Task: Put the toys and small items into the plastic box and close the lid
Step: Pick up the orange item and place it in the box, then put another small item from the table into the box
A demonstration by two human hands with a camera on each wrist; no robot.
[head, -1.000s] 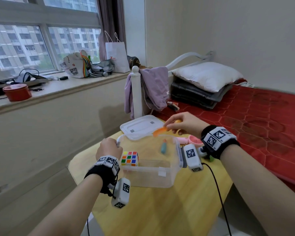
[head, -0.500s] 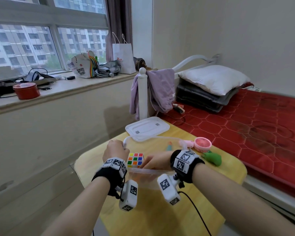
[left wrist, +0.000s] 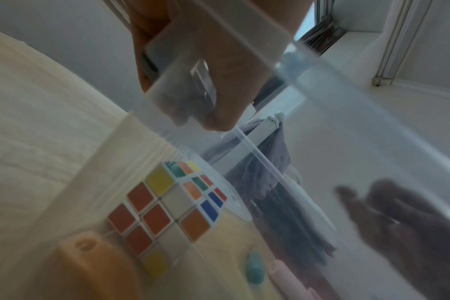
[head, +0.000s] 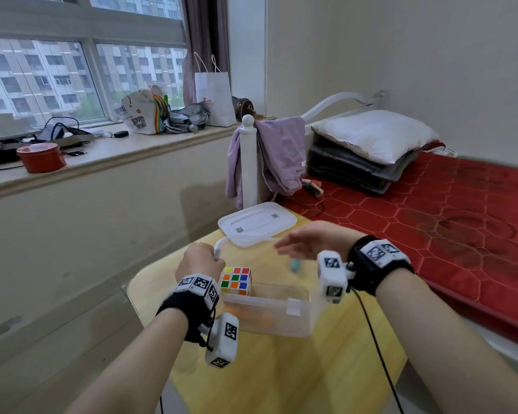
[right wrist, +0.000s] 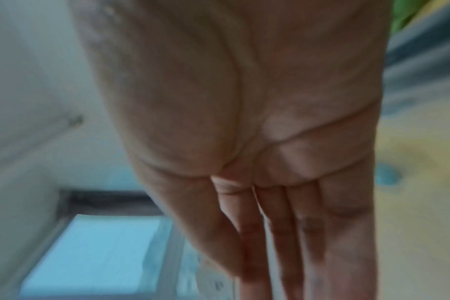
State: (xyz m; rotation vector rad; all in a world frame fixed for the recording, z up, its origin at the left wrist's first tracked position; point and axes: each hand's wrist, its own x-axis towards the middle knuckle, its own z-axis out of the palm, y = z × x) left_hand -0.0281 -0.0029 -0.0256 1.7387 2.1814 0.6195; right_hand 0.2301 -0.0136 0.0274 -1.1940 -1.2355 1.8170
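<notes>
holding the plastic box point(head: 269, 318) rim, the left hand point(head: 202, 259) keeps it steady while the right hand point(head: 308, 240) hangs flat and empty above; cube point(head: 236, 280), orange toy point(left wrist: 95, 268) are in, lid point(head: 256, 222) still off.

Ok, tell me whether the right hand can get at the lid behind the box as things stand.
Probably yes. The right hand is open and empty, raised over the far side of the box. The lid lies flat on the table just beyond its fingertips, with nothing on it or between them.
</notes>
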